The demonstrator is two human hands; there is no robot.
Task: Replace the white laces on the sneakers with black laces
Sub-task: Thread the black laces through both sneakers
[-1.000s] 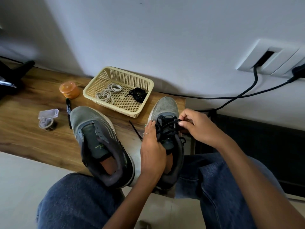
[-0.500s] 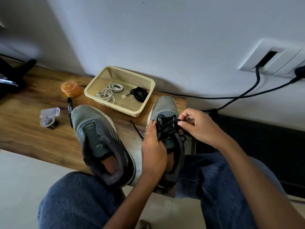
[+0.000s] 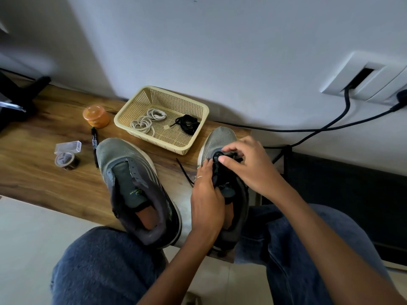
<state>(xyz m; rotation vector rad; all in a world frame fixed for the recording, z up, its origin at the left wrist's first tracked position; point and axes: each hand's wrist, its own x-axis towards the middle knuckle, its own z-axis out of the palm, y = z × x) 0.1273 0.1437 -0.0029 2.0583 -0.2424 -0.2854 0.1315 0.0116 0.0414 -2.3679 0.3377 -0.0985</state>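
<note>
Two grey sneakers stand on a low wooden table (image 3: 33,172). The left sneaker (image 3: 134,190) has no lace in its eyelets. The right sneaker (image 3: 220,139) carries a black lace (image 3: 217,157) threaded across its front. My left hand (image 3: 207,199) grips the right sneaker's left side near the eyelets. My right hand (image 3: 248,166) lies over the sneaker's front and pinches the black lace there. A loose lace end (image 3: 184,170) trails onto the table. A yellow basket (image 3: 141,102) holds coiled white laces (image 3: 146,122) and a bundled black lace (image 3: 187,124).
An orange jar (image 3: 96,116), a black marker (image 3: 94,144), a tape roll (image 3: 66,160) and a clear small box (image 3: 68,147) lie left of the sneakers. Black cables (image 3: 326,126) run from a wall socket (image 3: 365,80) at right. My jeans-clad knees (image 3: 105,265) fill the foreground.
My right hand has moved leftward from the sneaker's right side onto its front, still pinching the black lace. My left hand stays on the sneaker.
</note>
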